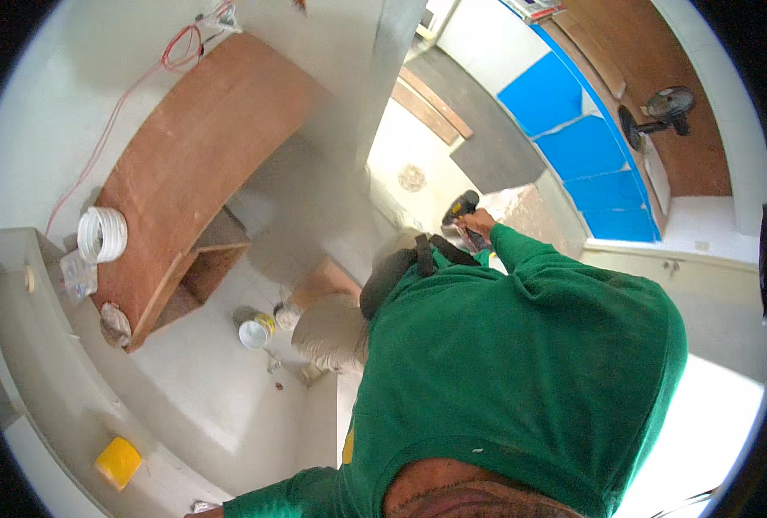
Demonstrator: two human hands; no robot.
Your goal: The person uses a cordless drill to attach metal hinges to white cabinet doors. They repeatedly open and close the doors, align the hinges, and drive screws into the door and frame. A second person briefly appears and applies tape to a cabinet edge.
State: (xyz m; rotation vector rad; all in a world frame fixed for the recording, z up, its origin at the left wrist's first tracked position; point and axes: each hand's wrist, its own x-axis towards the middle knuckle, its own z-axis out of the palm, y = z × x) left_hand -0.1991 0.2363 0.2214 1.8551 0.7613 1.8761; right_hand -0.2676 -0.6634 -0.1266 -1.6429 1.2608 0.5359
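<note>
My right hand (478,223) is closed around the grip of a black and yellow power drill (462,205), held out in front of my body at waist height. Its front end points up and to the right. My left arm, in a green sleeve, stretches to the lower left. Only a sliver of my left hand (208,513) shows at the lower edge, with its fingers cut off from view. Close to it is a small pale, shiny thing (204,506) I cannot make out. A yellow block-like object (118,463) rests on the pale ledge farther left.
A brown wooden counter (202,138) carries a white coil (103,235). Beneath it stands an open wooden compartment (202,281). A white bucket (254,333) sits on the floor. Blue panels (580,155) and a fan (668,104) are at right; wooden planks (426,116) lie ahead.
</note>
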